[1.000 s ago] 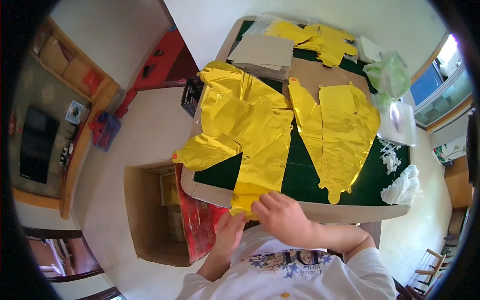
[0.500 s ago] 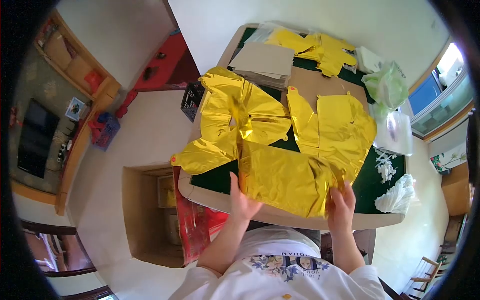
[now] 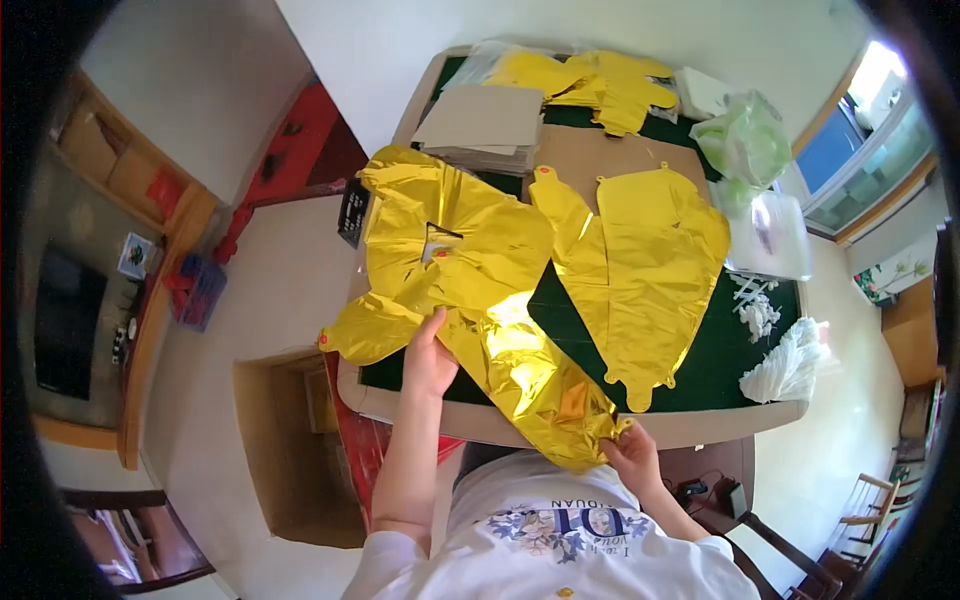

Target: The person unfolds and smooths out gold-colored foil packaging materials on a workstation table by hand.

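Note:
A flat gold foil balloon [image 3: 450,215] lies over the left half of the table, and a long section of it slants down past the front edge. My left hand [image 3: 430,365] is closed at its near edge, thumb along the foil and other fingers partly hidden. My right hand [image 3: 632,458] pinches the lower right end of the same balloon. To the right, a second flat gold foil balloon [image 3: 660,265] rests on the green tabletop with small tabs at its edges, touched by neither hand.
Grey cardboard sheets [image 3: 480,118] are stacked at the back left, beside more gold foil pieces [image 3: 610,90]. On the right are a green-tinted plastic bag [image 3: 745,145], clear plastic packets [image 3: 775,235] and white bundles [image 3: 780,365]. An open cardboard box [image 3: 285,450] stands on the floor at left.
The balloon's near section has swung from lying across the table to slanting toward me. My right hand moved down and left with its end; my left hand moved left and up.

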Tool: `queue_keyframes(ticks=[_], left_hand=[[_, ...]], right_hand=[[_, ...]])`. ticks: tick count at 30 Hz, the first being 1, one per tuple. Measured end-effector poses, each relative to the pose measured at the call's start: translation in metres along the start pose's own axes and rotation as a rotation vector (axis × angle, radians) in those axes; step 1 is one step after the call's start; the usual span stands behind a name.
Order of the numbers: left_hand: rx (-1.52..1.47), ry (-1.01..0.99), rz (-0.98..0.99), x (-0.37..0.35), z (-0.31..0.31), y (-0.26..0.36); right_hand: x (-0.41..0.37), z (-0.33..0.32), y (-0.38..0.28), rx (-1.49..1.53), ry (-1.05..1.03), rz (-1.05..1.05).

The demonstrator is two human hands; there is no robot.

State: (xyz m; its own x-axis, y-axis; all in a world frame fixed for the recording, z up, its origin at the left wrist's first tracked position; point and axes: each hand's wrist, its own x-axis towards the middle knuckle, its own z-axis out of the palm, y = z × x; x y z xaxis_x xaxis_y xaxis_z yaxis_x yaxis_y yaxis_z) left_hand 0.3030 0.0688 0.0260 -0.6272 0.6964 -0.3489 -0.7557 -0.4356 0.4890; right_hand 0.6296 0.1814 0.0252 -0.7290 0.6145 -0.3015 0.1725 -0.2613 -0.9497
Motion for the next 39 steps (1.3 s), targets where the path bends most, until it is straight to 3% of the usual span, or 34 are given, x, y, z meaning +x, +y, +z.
queue_keyframes(ticks=[4, 8, 11, 13, 14, 19, 21, 28, 31, 33, 35, 36, 39], left_hand=[[0.329, 0.176, -0.025, 0.025, 0.016, 0.014], [0.453, 0.19, 0.031, 0.055, -0.007, 0.016], [0.472, 0.157, 0.101, 0.051, -0.014, 0.014], [0.524, 0.17, 0.134, 0.048, -0.017, 0.02], [0.565, 0.167, 0.206, 0.041, -0.002, 0.023], [0.61, 0.043, 0.379, 0.015, 0.084, 0.044], [0.659, -0.013, 0.353, 0.013, 0.116, 0.049], [0.615, -0.321, 0.291, 0.054, 0.226, 0.026], [0.455, -0.385, 0.178, 0.09, 0.254, 0.001], [0.857, -0.587, 0.465, 0.13, 0.243, -0.01], [1.024, -0.659, 0.545, 0.196, 0.212, -0.028], [0.992, -0.635, 0.477, 0.242, 0.188, -0.039], [1.685, -0.417, 0.767, 0.156, 0.229, -0.048]], right_hand=[[0.0, 0.001, -0.005, -0.143, -0.016, -0.083], [0.01, 0.012, -0.02, 0.008, 0.046, -0.065], [0.014, -0.001, -0.009, -0.194, 0.026, 0.005], [0.015, -0.003, -0.004, -0.145, -0.01, 0.086], [0.018, -0.003, -0.003, -0.122, -0.022, 0.121], [0.012, 0.01, 0.004, 0.067, -0.034, -0.086], [0.011, 0.004, -0.009, -0.031, 0.008, -0.086], [0.03, -0.015, -0.044, 0.202, 0.384, -0.323], [0.036, -0.026, -0.052, 0.2, 0.473, -0.345], [0.041, -0.031, -0.053, 0.219, 0.489, -0.375], [0.051, -0.037, -0.045, 0.219, 0.501, -0.412], [0.055, -0.038, -0.045, 0.238, 0.504, -0.399], [0.066, -0.041, -0.04, 0.269, 0.515, -0.327]])
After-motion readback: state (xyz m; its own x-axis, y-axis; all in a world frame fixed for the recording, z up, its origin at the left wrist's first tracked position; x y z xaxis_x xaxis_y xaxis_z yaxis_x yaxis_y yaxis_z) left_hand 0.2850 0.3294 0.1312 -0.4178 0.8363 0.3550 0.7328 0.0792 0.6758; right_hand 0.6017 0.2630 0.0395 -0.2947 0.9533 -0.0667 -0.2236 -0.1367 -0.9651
